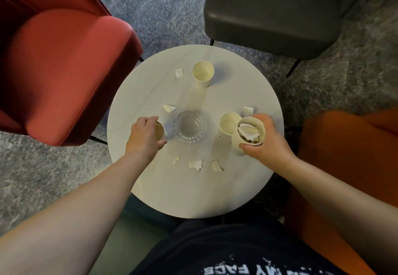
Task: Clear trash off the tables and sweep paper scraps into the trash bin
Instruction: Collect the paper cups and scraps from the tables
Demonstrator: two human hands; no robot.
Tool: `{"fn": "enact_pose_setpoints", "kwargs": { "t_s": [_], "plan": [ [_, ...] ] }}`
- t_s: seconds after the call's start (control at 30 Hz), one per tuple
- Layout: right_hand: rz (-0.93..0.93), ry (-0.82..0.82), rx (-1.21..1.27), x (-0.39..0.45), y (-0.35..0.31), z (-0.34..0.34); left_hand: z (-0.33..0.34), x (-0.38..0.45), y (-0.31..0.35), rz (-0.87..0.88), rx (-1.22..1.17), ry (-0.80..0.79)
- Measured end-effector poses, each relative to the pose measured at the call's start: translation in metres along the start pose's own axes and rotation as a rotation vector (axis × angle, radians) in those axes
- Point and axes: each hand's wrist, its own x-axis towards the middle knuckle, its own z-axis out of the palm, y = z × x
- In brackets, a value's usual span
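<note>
My right hand grips a cream paper cup stuffed with torn paper scraps, fingers curled round its wall, and it sits tilted just beside a second, empty cream paper cup. If I tip it further the scraps could spill back onto the round white desk, and my knuckles could knock the empty cup over. My left hand curls round a small paper cup that stands just beside the clear ribbed glass dish; a careless lift could nudge the dish, which looks heavy and slick.

Loose white paper scraps lie near me, beside the dish, behind my right hand and by the far upright cream paper cup. The near scraps sit closest to the rim, so a hasty sweep could send them to the grey carpet.

The red armchair, dark grey chair and orange seat crowd the desk; open room is mostly on my side. No trash bin is in view.
</note>
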Motion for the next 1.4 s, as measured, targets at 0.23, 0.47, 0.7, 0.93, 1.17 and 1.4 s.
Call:
{"fn": "enact_pose_setpoints", "kwargs": {
  "t_s": [0.23, 0.47, 0.7, 0.93, 1.17, 1.4],
  "plan": [
    [0.017, -0.028, 0.016, -0.001, 0.005, -0.014, -0.006, -0.021, 0.054, 0.222, -0.158, 0.277],
    [0.04, -0.052, 0.023, -0.003, 0.014, -0.033, 0.014, -0.029, 0.13, 0.446, -0.326, 0.191],
    [0.029, -0.043, 0.028, 0.002, 0.026, -0.047, 0.052, -0.014, 0.152, 0.438, -0.095, -0.03],
    [0.007, -0.058, 0.033, 0.007, 0.033, -0.049, 0.078, -0.004, 0.153, 0.408, -0.019, -0.078],
    [0.001, -0.062, 0.077, 0.01, 0.025, -0.051, 0.034, 0.016, 0.157, 0.41, -0.333, 0.405],
    [0.01, -0.06, 0.141, 0.016, 0.014, -0.048, -0.019, 0.077, 0.156, 0.278, -0.394, 0.547]
  ]
}}
